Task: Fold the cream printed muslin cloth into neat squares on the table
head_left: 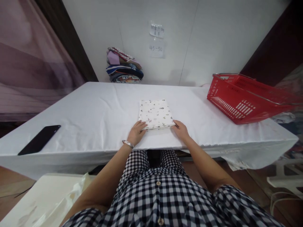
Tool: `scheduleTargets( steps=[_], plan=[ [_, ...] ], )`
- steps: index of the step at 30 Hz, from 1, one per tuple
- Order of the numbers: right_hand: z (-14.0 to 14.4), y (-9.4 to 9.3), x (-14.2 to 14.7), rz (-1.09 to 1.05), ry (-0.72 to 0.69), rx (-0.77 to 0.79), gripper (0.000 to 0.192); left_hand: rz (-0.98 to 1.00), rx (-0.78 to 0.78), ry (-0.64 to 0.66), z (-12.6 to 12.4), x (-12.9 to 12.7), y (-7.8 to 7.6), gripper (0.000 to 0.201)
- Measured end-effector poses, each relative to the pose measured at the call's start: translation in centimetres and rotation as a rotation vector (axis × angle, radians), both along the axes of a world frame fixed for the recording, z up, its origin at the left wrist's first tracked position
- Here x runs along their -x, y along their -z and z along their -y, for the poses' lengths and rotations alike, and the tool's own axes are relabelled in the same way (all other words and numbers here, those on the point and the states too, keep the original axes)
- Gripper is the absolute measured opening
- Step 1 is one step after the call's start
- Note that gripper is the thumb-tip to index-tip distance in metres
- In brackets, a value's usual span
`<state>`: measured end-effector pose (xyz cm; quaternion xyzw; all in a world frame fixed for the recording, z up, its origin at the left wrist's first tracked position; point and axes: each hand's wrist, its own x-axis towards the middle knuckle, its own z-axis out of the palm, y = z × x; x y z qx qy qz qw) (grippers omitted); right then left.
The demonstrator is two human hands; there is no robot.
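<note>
Folded printed cloth (155, 114) lies mid-table (94, 104) at the near edge, left hand (136, 132) and right hand (181, 130) fingers flat on its near corners, gripping nothing; squaring step, likely.

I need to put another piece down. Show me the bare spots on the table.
Bare cloth lies between the phone and the folded fabric, and between the fabric and the red basket. The near middle edge is crowded: left hand and right hand touch the fabric.
</note>
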<state>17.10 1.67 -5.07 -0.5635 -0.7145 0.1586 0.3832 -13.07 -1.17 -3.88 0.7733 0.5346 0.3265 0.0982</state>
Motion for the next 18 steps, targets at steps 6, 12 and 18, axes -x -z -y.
scheduleTargets(
  steps=[6,12,18],
  plan=[
    [0.1,-0.5,0.1,0.098,-0.004,-0.019,0.045,0.019,0.004,-0.010,0.0,-0.1,-0.1,0.032],
    [0.2,-1.1,0.1,0.135,0.070,0.045,0.042,-0.007,0.027,-0.013,-0.1,0.0,0.0,0.032],
    [0.6,-1.0,0.0,0.113,0.033,0.014,0.042,-0.009,0.016,-0.012,-0.1,0.0,0.0,0.032]
  ],
)
